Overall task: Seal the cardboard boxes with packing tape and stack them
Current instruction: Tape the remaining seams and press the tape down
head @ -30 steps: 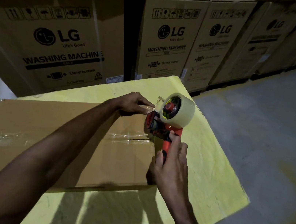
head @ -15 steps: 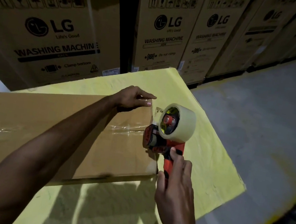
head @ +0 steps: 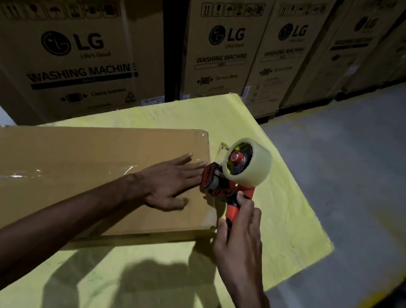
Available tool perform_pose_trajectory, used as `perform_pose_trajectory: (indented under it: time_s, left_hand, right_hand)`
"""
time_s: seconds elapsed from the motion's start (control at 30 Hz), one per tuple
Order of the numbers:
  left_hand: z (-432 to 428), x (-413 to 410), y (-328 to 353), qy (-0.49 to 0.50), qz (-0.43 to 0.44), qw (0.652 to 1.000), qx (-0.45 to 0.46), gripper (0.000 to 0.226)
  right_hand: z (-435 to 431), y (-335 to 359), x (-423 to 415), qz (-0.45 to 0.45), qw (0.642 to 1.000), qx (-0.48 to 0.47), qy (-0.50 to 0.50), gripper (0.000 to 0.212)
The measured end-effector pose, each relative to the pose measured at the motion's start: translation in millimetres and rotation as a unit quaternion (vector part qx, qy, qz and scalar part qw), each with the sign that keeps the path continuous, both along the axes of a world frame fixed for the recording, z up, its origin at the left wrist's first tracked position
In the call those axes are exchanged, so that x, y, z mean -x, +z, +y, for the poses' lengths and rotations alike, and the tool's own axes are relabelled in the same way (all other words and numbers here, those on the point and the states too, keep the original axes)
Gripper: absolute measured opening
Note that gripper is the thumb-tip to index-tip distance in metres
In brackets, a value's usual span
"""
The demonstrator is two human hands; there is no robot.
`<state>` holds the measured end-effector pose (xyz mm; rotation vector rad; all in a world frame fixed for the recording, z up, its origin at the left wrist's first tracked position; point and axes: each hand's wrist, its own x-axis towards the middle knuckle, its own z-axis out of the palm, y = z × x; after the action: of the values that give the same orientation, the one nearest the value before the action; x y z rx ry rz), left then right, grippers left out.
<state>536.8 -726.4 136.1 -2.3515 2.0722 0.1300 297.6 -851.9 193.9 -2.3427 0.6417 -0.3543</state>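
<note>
A flat brown cardboard box lies on a yellow-covered table, with a strip of clear tape running across its top. My left hand lies flat on the box near its right end, fingers straight, pressing the tape down. My right hand grips the orange handle of a tape dispenser that carries a roll of clear tape. The dispenser's head sits at the box's right edge, just beyond my left fingertips.
Tall washing-machine cartons stand in a row behind the table, close to its far edge. Grey concrete floor stretches to the right. The table's right edge drops off near my right hand.
My left hand has let go of the tape end near the box's far corner and now lies flat on the box top. The dispenser has come down to the box's right edge.
</note>
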Motion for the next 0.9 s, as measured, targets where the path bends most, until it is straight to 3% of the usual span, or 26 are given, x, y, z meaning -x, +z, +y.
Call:
perform_pose_trajectory:
  time_s: [0.17, 0.27, 0.5, 0.9]
  left_hand:
    - [2, 16, 12, 0.023, 0.02, 0.999, -0.025, 0.129]
    - [-2, 32, 11, 0.062, 0.03, 0.997, -0.029, 0.144]
    - [-6, 42, 1, 0.104, -0.021, 0.994, 0.003, 0.136]
    - [-11, 41, -2, 0.116, -0.105, 0.987, -0.035, 0.132]
  right_hand:
    - [4, -2, 1, -0.002, 1.0, 0.013, 0.002, 0.054]
    - [2, -4, 0, -0.001, 1.0, 0.025, 0.005, 0.057]
    - [-3, -7, 5, 0.005, 0.998, 0.054, 0.028, 0.057]
    - [4, -17, 85, 0.032, 0.998, 0.032, 0.041, 0.057]
